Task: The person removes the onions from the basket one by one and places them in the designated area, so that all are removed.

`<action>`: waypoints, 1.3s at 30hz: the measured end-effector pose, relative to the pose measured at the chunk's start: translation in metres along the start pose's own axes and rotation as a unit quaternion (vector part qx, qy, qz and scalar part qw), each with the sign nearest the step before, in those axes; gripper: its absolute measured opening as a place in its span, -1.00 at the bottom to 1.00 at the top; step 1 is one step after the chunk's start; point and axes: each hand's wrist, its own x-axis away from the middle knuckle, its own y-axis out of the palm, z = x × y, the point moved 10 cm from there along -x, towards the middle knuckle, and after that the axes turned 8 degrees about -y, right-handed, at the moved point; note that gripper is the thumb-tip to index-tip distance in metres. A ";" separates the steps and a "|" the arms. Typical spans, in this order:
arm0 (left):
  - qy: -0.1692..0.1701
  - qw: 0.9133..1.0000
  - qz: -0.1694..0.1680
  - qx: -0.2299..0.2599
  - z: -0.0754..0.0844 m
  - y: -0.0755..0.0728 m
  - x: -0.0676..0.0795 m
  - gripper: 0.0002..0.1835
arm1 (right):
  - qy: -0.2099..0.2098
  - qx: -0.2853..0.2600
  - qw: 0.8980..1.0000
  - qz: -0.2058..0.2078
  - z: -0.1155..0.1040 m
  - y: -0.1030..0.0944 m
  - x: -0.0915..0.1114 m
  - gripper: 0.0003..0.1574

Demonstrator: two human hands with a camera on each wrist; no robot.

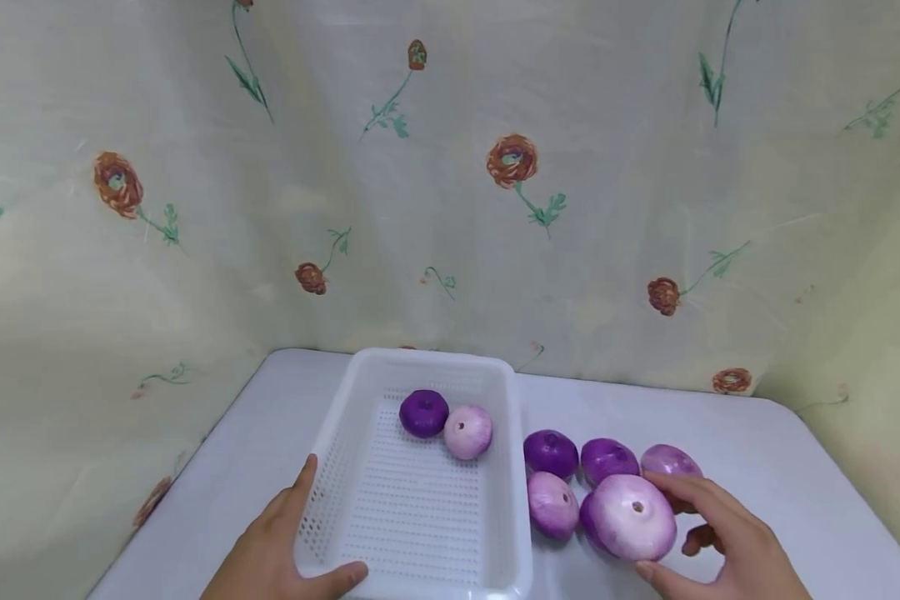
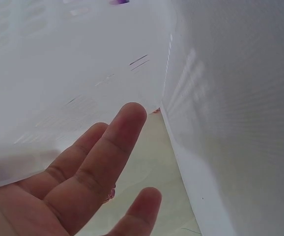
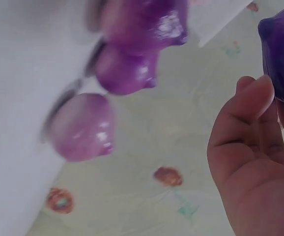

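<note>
My right hand (image 1: 727,533) pinches a pale red onion (image 1: 634,518) between thumb and fingers, to the right of the basket. In the right wrist view, that hand (image 3: 255,142) grips a purple onion (image 3: 283,54) at the right edge. My left hand (image 1: 277,533) is at the near left corner of a white perforated plastic basket (image 1: 516,467), thumb by the front rim and fingers along the left side. Those fingers (image 2: 107,152) are stretched out beside the basket wall in the left wrist view. Inside the basket sit a dark purple onion (image 1: 423,413) and a paler onion (image 1: 468,432).
Right of the basket, more red onions lie on the white table (image 1: 765,442): a dark one (image 1: 551,454), a purple one (image 1: 609,461), a pale one (image 1: 671,460) and a pinkish one (image 1: 552,505). A flowered cloth (image 1: 435,208) hangs behind and around the table.
</note>
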 end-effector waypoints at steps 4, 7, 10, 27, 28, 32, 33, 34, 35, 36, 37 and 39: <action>-0.006 1.000 -0.004 0.004 -0.002 0.000 0.000 0.51 | 0.075 0.008 0.997 0.022 0.026 -0.006 0.014 0.09; -0.005 1.000 -0.007 0.010 -0.002 0.000 0.000 0.51 | 0.090 0.004 0.995 0.044 0.035 -0.011 0.019 0.08; -0.011 1.000 -0.011 0.009 -0.003 0.001 0.000 0.50 | 0.086 -0.018 0.993 0.077 0.040 -0.018 0.023 0.12; -0.020 0.999 -0.025 0.008 -0.003 0.002 0.001 0.48 | 0.118 -0.041 0.978 0.165 0.061 -0.041 0.033 0.17; -0.020 0.999 -0.025 0.009 -0.003 0.002 0.001 0.48 | 0.116 -0.014 0.980 0.162 0.062 -0.043 0.034 0.18; -0.024 0.999 -0.025 0.004 -0.004 0.003 0.000 0.50 | 0.093 0.093 0.981 0.141 0.061 -0.046 0.033 0.22; -0.026 0.999 -0.025 0.002 -0.004 0.003 0.000 0.51 | 0.085 0.114 0.981 0.135 0.060 -0.045 0.033 0.22; -0.027 0.999 -0.025 0.000 -0.004 0.003 -0.001 0.51 | 0.078 0.127 0.980 0.130 0.060 -0.044 0.033 0.23; -0.030 0.999 -0.025 -0.002 -0.004 0.003 -0.001 0.51 | 0.070 0.133 0.980 0.127 0.060 -0.043 0.032 0.23; -0.031 0.999 -0.025 -0.003 -0.005 0.003 -0.001 0.52 | 0.064 0.139 0.980 0.125 0.060 -0.042 0.033 0.22; -0.031 0.999 -0.025 -0.004 -0.004 0.004 -0.001 0.52 | 0.060 0.143 0.980 0.122 0.062 -0.040 0.033 0.22; -0.031 0.999 -0.024 -0.007 -0.004 0.004 -0.001 0.52 | 0.051 0.146 0.981 0.118 0.065 -0.037 0.034 0.21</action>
